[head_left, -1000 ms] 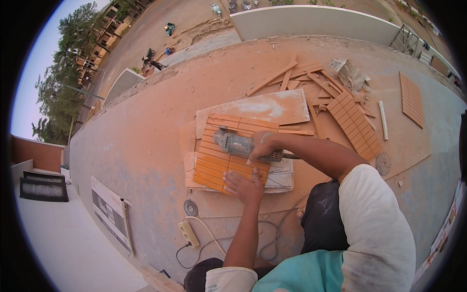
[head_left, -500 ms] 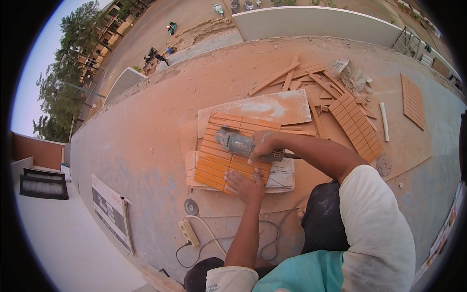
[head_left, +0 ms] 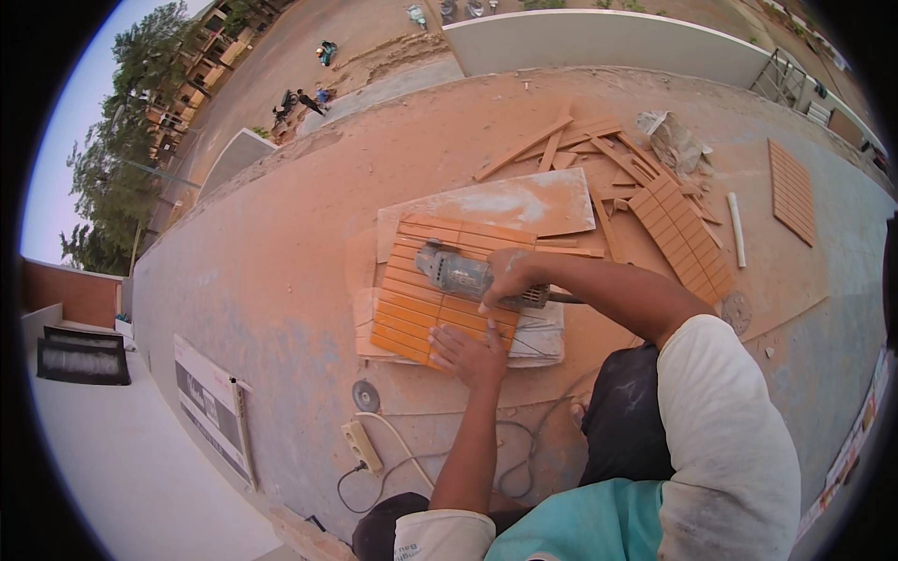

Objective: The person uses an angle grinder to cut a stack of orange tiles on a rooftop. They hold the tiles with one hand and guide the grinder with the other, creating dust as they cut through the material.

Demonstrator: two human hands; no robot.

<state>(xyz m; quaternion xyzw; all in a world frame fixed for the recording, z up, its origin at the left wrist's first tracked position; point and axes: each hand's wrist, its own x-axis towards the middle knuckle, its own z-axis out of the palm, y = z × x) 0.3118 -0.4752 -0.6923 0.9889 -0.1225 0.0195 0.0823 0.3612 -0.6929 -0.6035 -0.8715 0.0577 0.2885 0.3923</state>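
Observation:
A grooved orange tile [head_left: 398, 323] lies in front of me on top of pale boards [head_left: 538, 341]. My right hand [head_left: 510, 279] is wrapped round the body of a grey angle grinder [head_left: 458, 273], whose head rests on or just over the tile's far left part. From the grinder's rear a dark cord runs right, under my forearm. Flat on the tile's near edge lies my left hand [head_left: 468, 355], its fingers spread and pressing on the surface. The contact between the grinder's disc and the tile is hidden beneath the tool.
Cut orange strips [head_left: 599, 140] are heaped at the far right, beside another grooved tile [head_left: 683, 229] and a crumpled sack [head_left: 673, 140]. A white pipe [head_left: 736, 229] lies further right. Near my left arm are a loose disc [head_left: 366, 396] and a power strip [head_left: 361, 447] with cables. Orange dust covers the floor.
Both hands, the grinder and the tile keep nearly the same places. The whole view has shifted very slightly. In the far background a person's posture has changed a little.

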